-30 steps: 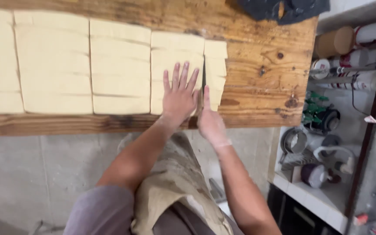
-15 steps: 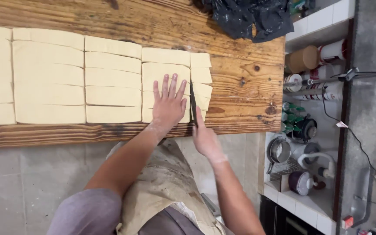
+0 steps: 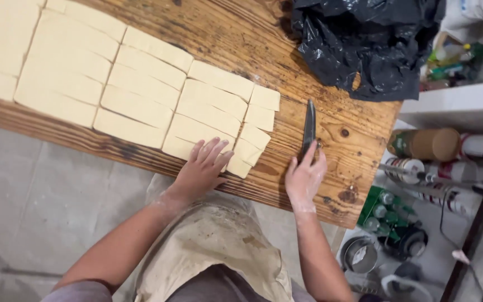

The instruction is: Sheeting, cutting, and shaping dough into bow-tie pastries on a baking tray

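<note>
A sheet of pale dough (image 3: 141, 89) cut into rectangular pieces lies across a wooden table (image 3: 359, 140). My left hand (image 3: 203, 170) rests flat, fingers spread, on the dough pieces nearest the table's front edge. My right hand (image 3: 304, 179) lies on the bare wood to the right of the dough, fingertips on the handle of a dark knife (image 3: 308, 127). The knife lies flat on the table, blade pointing away from me. Small cut pieces (image 3: 258, 126) sit at the dough's right end.
A crumpled black plastic bag (image 3: 364, 45) sits at the table's far right. Below the table's right end, a shelf holds cans, bottles (image 3: 426, 144), a green crate (image 3: 384, 210) and metal tins (image 3: 360, 256). A beige apron (image 3: 208, 246) covers my front.
My right hand has drawn the knife out of the dough and moved it right onto the bare wood. My left hand has slid toward the near edge of the dough.
</note>
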